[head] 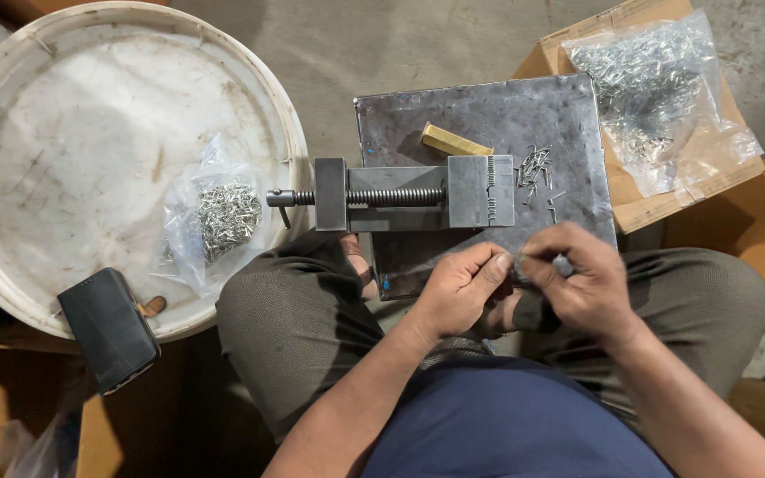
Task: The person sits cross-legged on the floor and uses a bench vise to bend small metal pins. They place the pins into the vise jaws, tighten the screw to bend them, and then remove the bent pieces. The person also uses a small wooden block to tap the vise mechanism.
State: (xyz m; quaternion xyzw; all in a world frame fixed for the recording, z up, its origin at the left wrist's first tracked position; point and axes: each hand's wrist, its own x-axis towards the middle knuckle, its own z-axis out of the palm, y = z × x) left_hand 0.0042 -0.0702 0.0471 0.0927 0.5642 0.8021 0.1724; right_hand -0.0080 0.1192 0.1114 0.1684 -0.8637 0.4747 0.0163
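"What did the person have between the hands?"

"A tiny silvery metal piece (517, 260), pinched at the fingertips where the left hand (458, 288) and right hand (577, 279) met, just above the lap and the near edge of the dark steel plate (568, 106). Both hands were closed on it in a fine pinch. Its exact shape was too small to tell."

"How would it have handled?"

"Judging by the look, it was stiff, very light and smooth, so likely slippery and easy to drop. Only fingertips could take it, by its ends or sides."

"And around it?"

"A loose scatter of small metal pins (533, 168) lay on the plate just beyond the hands, beside the jaw of a grey steel vise (413, 195) with a threaded screw. A yellow rectangular block (456, 141) lay behind the vise. The plate served as a worktop across the person's knees."

"Farther out?"

"A clear plastic bag of pins (219, 217) sat on a white round bucket lid (64, 106) to the left, with a black phone (108, 327) at its edge. A larger clear bag of pins (657, 88) rested on a cardboard box (657, 208) to the right."
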